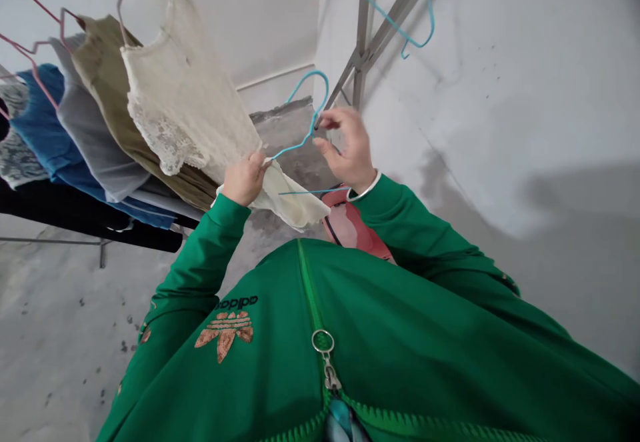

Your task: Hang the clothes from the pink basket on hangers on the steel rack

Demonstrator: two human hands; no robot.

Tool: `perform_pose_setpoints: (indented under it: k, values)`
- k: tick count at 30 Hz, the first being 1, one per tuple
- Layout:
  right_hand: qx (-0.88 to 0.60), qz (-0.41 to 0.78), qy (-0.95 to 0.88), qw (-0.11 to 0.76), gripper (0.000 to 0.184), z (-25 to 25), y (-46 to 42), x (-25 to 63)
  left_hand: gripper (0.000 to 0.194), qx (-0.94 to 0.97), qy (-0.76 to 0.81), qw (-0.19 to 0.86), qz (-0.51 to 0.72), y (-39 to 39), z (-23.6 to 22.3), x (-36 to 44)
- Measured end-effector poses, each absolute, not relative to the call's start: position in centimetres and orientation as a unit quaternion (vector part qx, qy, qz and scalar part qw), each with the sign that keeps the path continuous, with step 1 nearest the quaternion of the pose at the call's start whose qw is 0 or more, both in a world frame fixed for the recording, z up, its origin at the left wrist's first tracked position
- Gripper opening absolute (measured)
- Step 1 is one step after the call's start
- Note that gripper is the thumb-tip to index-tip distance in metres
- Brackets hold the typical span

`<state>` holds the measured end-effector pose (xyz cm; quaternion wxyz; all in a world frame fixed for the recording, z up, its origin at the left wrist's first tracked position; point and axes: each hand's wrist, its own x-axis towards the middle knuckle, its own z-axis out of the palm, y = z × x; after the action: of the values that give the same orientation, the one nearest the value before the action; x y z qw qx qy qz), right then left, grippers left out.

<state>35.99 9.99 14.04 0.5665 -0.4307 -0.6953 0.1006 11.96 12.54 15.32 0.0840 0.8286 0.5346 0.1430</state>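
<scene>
My left hand (pixel 244 177) is closed on a pale yellow garment (pixel 293 203) and on the left shoulder of a light blue wire hanger (pixel 306 112). My right hand (pixel 350 147) pinches the same hanger just below its hook, fingers curled round the wire. The hanger's lower bar runs across between my wrists. Both arms wear green jacket sleeves. A cream lace top (pixel 185 95) on a pink hanger hangs just left of my left hand.
Olive, grey, blue and dark garments (pixel 85 129) hang in a row on the left. A second light blue hanger (pixel 400 25) hangs on a grey metal frame (pixel 363 35) against the white wall. A red object (pixel 353 225) sits below my hands. Concrete floor lies beneath.
</scene>
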Motion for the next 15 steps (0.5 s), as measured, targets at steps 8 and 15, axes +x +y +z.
perform_pose_setpoints:
  k: [8,15]
  values:
    - [-0.309,0.113,-0.914,0.237,0.036,5.3,8.1,30.3,0.039,0.819,0.527,0.069,0.216,12.1,17.6,10.4]
    - [-0.456,0.132,-0.877,0.068,0.036,1.7,9.9,33.4,0.030,0.826,0.529,0.002,0.192,11.1,19.0,7.0]
